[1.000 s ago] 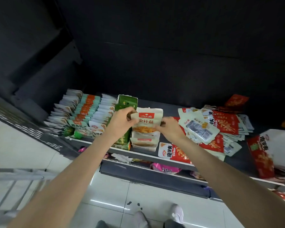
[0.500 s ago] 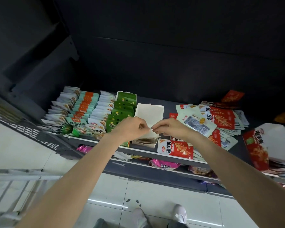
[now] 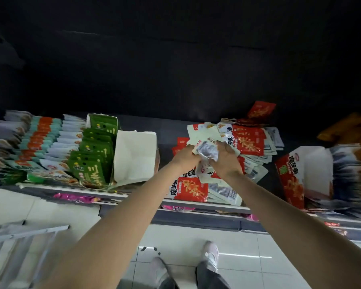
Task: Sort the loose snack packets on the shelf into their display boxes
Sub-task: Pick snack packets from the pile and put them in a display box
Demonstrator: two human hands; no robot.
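Observation:
Both my hands meet over a heap of loose white and red snack packets (image 3: 248, 142) on the dark shelf (image 3: 171, 126). My left hand (image 3: 186, 156) and my right hand (image 3: 225, 161) each grip a white packet with a clear window (image 3: 206, 150), held between them just above the heap. A white display box (image 3: 133, 155) stands to the left of my hands; its inside is hidden. Beside it, a green box of green packets (image 3: 96, 151) is full.
Rows of teal, orange and white packets (image 3: 40, 140) fill the shelf's left end. A red and white display box (image 3: 304, 170) stands at the right. A red packet (image 3: 191, 189) lies at the shelf's front edge. Pink packets (image 3: 75, 198) show on the lower shelf. A metal frame (image 3: 19, 236) stands low left.
Both hands left the white display box and moved right to the loose heap. They have taken hold of a white packet there. The camera view shifted right too.

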